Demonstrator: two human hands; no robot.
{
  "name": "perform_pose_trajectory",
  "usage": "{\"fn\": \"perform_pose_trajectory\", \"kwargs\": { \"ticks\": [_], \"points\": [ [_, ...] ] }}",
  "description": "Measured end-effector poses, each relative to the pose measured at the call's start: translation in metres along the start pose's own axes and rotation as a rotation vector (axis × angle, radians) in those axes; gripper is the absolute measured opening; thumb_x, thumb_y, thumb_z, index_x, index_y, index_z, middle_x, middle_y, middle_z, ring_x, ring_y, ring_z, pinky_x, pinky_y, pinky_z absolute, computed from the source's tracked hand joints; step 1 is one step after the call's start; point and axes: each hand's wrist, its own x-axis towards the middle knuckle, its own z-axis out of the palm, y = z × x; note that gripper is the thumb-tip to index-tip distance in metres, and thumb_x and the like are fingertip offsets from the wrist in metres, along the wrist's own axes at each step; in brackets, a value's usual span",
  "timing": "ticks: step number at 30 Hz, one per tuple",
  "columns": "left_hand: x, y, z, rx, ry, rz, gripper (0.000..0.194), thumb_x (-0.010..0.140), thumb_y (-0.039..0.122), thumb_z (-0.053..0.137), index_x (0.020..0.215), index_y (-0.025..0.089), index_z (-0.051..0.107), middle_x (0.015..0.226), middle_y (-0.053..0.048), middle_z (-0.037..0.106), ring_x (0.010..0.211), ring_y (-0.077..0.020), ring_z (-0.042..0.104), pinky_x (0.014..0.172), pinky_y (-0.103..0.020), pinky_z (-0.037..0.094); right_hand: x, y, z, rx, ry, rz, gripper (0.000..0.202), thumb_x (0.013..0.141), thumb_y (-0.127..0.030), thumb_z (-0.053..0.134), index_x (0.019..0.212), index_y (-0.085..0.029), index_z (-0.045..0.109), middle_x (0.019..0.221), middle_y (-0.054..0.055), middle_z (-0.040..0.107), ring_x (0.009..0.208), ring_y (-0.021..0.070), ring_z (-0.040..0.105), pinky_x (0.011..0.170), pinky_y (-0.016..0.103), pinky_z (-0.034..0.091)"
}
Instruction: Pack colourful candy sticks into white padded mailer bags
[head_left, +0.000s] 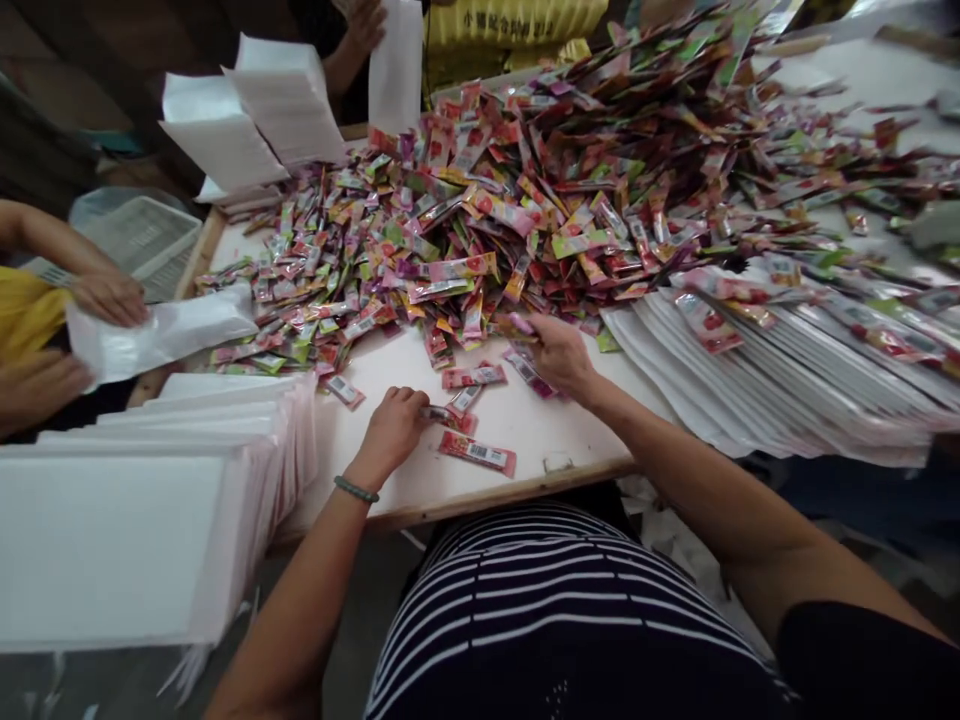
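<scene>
On the white table my left hand (396, 428), with a green bead bracelet at its wrist, has its fingers closed on the end of a small red snack packet (459, 420). My right hand (561, 358) reaches to the front of the big heap and grips a pinkish-purple packet (520, 323) between thumb and fingers. Between the hands lie a few loose packets, among them a red one (474, 376) and a purple one (531, 374). Nearest the table edge is another red packet (477, 452), its barcode facing up.
A large heap of mixed packets (480, 220) covers the table's middle and back. White bags are stacked at left (112, 540) and right (720, 390), the right stack with packets on top. A co-worker's hands (112, 298) hold a white bag (172, 330); another person's hand (366, 25) is behind the heap.
</scene>
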Motion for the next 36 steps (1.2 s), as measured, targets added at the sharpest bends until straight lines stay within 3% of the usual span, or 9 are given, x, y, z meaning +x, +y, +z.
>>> {"fn": "perform_pose_trajectory", "kwargs": {
  "ticks": [2, 5, 11, 16, 19, 24, 27, 32, 36],
  "points": [
    [-0.01, 0.003, 0.001, -0.015, 0.007, -0.047, 0.009, 0.085, 0.02, 0.056, 0.09, 0.019, 0.063, 0.097, -0.01, 0.065, 0.097, -0.027, 0.056, 0.084, -0.038, 0.048, -0.005, -0.007, -0.013, 0.119, -0.03, 0.136, 0.028, 0.091, -0.025, 0.045, 0.105, -0.016, 0.067, 0.085, 0.007, 0.069, 0.075, 0.0192, 0.058, 0.068, 0.029, 0.042],
    [-0.023, 0.014, 0.002, -0.067, -0.035, -0.066, 0.008, 0.085, 0.017, 0.055, 0.088, 0.019, 0.061, 0.09, -0.008, 0.065, 0.091, -0.0246, 0.058, 0.081, -0.037, 0.049, -0.017, -0.019, -0.019, 0.362, -0.272, 0.272, 0.031, 0.089, -0.033, 0.049, 0.105, -0.016, 0.069, 0.079, 0.003, 0.066, 0.067, 0.0156, 0.055, 0.06, 0.026, 0.041],
    [-0.029, 0.055, 0.009, -0.187, -0.037, 0.124, 0.015, 0.084, 0.011, 0.052, 0.088, 0.018, 0.065, 0.088, -0.007, 0.068, 0.089, -0.0217, 0.06, 0.082, -0.035, 0.05, -0.031, -0.017, -0.007, 0.631, -0.544, 0.409, 0.035, 0.084, -0.033, 0.055, 0.111, -0.017, 0.069, 0.085, 0.0, 0.07, 0.069, 0.0131, 0.056, 0.06, 0.023, 0.042],
    [-0.033, 0.076, 0.021, -0.178, -0.14, 0.322, 0.035, 0.082, 0.003, 0.047, 0.105, 0.018, 0.069, 0.104, -0.009, 0.071, 0.096, -0.0227, 0.061, 0.086, -0.038, 0.052, -0.023, -0.024, 0.0, 0.301, -0.614, 0.204, 0.023, 0.085, -0.022, 0.056, 0.101, -0.016, 0.071, 0.087, 0.002, 0.072, 0.077, 0.0161, 0.061, 0.069, 0.025, 0.044],
    [-0.047, 0.072, 0.018, -0.229, -0.081, 0.338, 0.047, 0.081, 0.001, 0.045, 0.122, 0.017, 0.063, 0.117, -0.01, 0.068, 0.104, -0.0222, 0.061, 0.091, -0.038, 0.053, -0.031, -0.037, 0.003, 0.18, -0.689, 0.042, 0.031, 0.088, -0.025, 0.059, 0.117, -0.017, 0.066, 0.105, 0.008, 0.072, 0.092, 0.0202, 0.064, 0.08, 0.029, 0.047],
    [-0.064, 0.066, 0.005, -0.267, 0.18, 0.235, 0.04, 0.086, 0.01, 0.046, 0.123, 0.017, 0.059, 0.12, -0.012, 0.064, 0.111, -0.0235, 0.058, 0.097, -0.042, 0.051, -0.07, -0.06, 0.007, 0.034, -0.628, -0.093, 0.037, 0.092, -0.025, 0.055, 0.127, -0.014, 0.059, 0.123, 0.017, 0.065, 0.113, 0.0259, 0.059, 0.097, 0.041, 0.045],
    [-0.054, 0.067, 0.003, -0.248, 0.172, 0.181, 0.032, 0.092, 0.016, 0.044, 0.12, 0.016, 0.059, 0.113, -0.013, 0.067, 0.104, -0.024, 0.061, 0.092, -0.043, 0.053, -0.081, -0.064, 0.005, 0.134, -0.641, -0.176, 0.026, 0.096, -0.027, 0.051, 0.118, -0.019, 0.064, 0.116, 0.01, 0.069, 0.106, 0.0208, 0.062, 0.093, 0.034, 0.047],
    [0.0, 0.061, -0.007, -0.082, 0.189, 0.125, 0.032, 0.092, 0.018, 0.049, 0.122, 0.015, 0.06, 0.123, -0.015, 0.064, 0.116, -0.0278, 0.056, 0.097, -0.045, 0.049, -0.058, -0.028, -0.005, -0.222, -0.21, 0.206, 0.034, 0.094, -0.044, 0.052, 0.112, -0.018, 0.066, 0.109, 0.014, 0.068, 0.103, 0.0269, 0.06, 0.088, 0.037, 0.047],
    [0.044, 0.055, -0.008, 0.046, 0.057, 0.114, 0.032, 0.089, 0.024, 0.058, 0.12, 0.015, 0.062, 0.124, -0.016, 0.064, 0.12, -0.0298, 0.053, 0.099, -0.045, 0.045, -0.043, 0.011, -0.008, -0.381, -0.268, 0.319, 0.043, 0.086, -0.039, 0.065, 0.122, -0.016, 0.062, 0.114, 0.016, 0.065, 0.105, 0.0295, 0.057, 0.087, 0.037, 0.046]
  ]
}}
